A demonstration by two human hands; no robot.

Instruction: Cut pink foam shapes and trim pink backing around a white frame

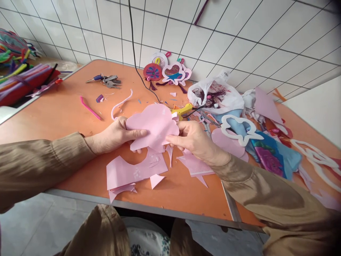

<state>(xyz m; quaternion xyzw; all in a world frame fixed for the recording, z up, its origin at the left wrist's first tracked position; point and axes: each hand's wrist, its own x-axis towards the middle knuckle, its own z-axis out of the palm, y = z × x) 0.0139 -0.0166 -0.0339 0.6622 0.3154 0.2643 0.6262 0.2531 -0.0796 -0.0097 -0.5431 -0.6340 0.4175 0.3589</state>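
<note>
Both hands hold up a pink scalloped paper cutout (154, 124), flat side towards me, above the orange table (66, 156). My left hand (114, 134) grips its left edge, thumb on the front and fingers behind. At the right edge my right hand (195, 140) pinches the paper between thumb and fingers. Below the cutout lie pink paper scraps (135, 172), one with a curved bite cut out, and a small triangular scrap (156, 180). Yellow-handled scissors (183, 109) rest just behind it; their blades are partly hidden among scraps.
A white plastic bag (223, 96) with dark tassels stands at the back right. White foam outlines (239, 129) and colourful cloth pile up right. Finished ornaments (173, 73) lean on the tiled wall. Keys (110, 81), a pink pipe cleaner (90, 108) and a black cord (135, 64) are behind.
</note>
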